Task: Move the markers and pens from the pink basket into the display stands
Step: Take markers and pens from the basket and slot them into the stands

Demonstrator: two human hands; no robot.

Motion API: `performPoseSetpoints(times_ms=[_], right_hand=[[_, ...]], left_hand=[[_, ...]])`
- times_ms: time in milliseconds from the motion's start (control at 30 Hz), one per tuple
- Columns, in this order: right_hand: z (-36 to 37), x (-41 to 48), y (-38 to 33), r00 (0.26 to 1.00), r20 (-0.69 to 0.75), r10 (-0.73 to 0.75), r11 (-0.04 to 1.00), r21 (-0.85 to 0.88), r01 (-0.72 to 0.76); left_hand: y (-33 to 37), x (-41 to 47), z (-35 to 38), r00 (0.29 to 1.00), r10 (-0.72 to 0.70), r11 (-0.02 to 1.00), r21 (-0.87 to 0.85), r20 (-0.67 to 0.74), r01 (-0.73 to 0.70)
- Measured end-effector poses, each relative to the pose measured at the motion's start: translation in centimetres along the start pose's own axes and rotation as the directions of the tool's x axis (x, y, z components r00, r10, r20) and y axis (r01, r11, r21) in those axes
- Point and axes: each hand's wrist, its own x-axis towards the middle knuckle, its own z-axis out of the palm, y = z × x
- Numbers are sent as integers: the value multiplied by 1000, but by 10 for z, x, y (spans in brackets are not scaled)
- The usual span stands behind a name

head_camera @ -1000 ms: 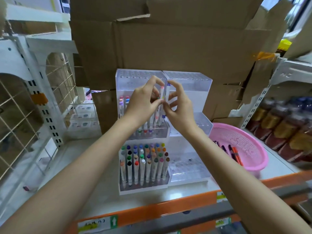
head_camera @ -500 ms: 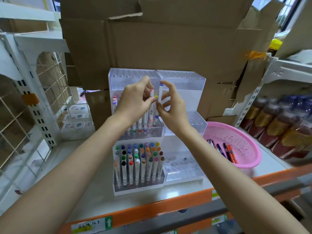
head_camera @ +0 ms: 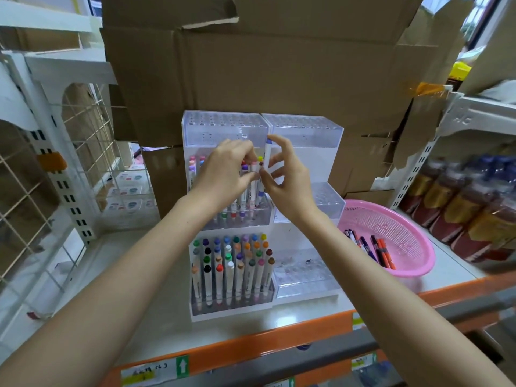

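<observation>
Two clear tiered display stands sit side by side on the shelf: the left stand and the right stand. The left stand's lowest tier is full of markers with coloured caps, and its middle tier holds several more. My right hand pinches a white marker with a purple cap upright over the middle tier. My left hand holds several markers standing in that tier. The pink basket at the right holds several pens.
Large cardboard boxes stand right behind the stands. A white wire-grid rack fills the left side. Bottles line the shelf at the right. The shelf's orange front edge runs below my forearms.
Both hands have come down slightly towards the left stand's middle tier with the markers. The camera view has shifted a little.
</observation>
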Motion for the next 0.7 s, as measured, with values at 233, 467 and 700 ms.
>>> performPoseSetpoints(times_ms=[233,467,700], right_hand=[[-3,-2,4,1000,18,8,1000,-23,-8],[-5,-3,2,1000,26,12,1000,-17,-11],[-4,-9,4,992,113,61,995,-82,-52]], left_hand=[[-3,-4,6,1000,21,999,29,-14,-21],[-1,-5,4,999,38,998,52,-19,-37],[0,-11,5,995,76,993,92,-60,-71]])
